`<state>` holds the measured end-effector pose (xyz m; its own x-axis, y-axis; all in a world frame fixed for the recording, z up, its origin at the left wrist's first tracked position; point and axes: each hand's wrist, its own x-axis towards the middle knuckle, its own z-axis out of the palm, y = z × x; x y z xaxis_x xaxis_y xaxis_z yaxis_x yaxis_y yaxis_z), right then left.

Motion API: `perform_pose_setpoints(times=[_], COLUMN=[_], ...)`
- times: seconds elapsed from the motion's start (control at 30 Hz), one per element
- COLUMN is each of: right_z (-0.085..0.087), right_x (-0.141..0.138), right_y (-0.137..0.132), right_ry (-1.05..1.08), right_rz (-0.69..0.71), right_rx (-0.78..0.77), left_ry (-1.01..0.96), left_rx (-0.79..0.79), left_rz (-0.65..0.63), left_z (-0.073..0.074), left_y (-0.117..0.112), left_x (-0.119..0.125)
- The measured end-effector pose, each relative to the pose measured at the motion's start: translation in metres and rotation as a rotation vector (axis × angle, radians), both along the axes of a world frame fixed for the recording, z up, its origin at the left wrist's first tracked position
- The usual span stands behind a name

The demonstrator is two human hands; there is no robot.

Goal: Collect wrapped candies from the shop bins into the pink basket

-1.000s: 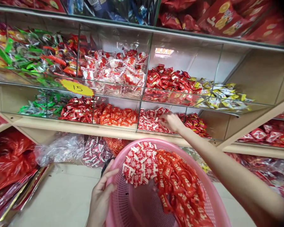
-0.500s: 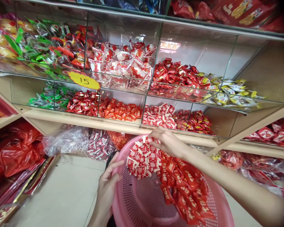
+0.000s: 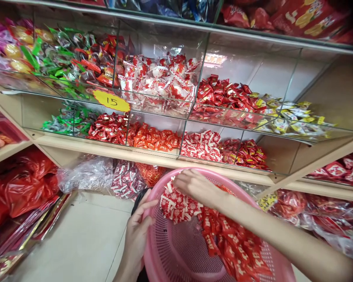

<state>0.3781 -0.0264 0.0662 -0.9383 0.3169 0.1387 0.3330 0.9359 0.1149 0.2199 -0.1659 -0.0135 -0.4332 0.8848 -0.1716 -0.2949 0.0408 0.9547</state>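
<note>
My left hand (image 3: pixel 137 231) grips the left rim of a round pink plastic basket (image 3: pixel 153 250), thumb on the inner side. Inside the basket, red-and-white wrapped candies (image 3: pixel 179 205) lie heaped at the upper left. Orange-red wrapped candies (image 3: pixel 232 246) fill its right side, partly under my right forearm. My right hand (image 3: pixel 194 186) is over the red-and-white heap, its bent fingers close together and touching the candies. Its fingertips are turned down, so what they hold, if anything, is hidden. A bare patch of mesh shows at the basket's middle.
Behind the basket stands a wooden shelf (image 3: pixel 153 158) with clear-walled compartments of wrapped candies (image 3: pixel 201 145). A yellow price tag (image 3: pixel 111 100) reads 15. Clear bags (image 3: pixel 88 174) lie under the shelf; red bags (image 3: pixel 26 184) and flat packages (image 3: pixel 32 227) are at left on the tiled floor.
My right hand has moved slightly left and down, farther over the red-and-white candies. My left hand stays on the rim. The view has shifted slightly.
</note>
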Motion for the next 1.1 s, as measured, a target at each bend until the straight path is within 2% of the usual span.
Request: perform_pose_setpoints(times=[0.13, 0.27, 0.57, 0.83, 1.1], right_z=[0.018, 0.018, 0.000, -0.015, -0.025], right_x=[0.023, 0.047, 0.077, 0.073, 0.075], right_y=[0.035, 0.054, 0.047, 0.046, 0.044], right_ry=[0.051, 0.123, 0.165, 0.244, 0.275], right_rz=[-0.112, -0.150, -0.173, -0.176, -0.207], right_rx=[-0.066, -0.116, -0.332, -0.299, -0.360], left_ry=[-0.026, -0.016, 0.044, 0.087, 0.114], left_rx=[-0.017, -0.025, -0.063, -0.074, -0.069], left_rz=[0.010, 0.004, 0.005, 0.000, -0.003], left_z=[0.004, 0.008, 0.010, 0.007, 0.006], left_y=[0.000, 0.000, 0.001, 0.002, 0.001], left_x=[0.002, 0.001, 0.000, -0.002, -0.003])
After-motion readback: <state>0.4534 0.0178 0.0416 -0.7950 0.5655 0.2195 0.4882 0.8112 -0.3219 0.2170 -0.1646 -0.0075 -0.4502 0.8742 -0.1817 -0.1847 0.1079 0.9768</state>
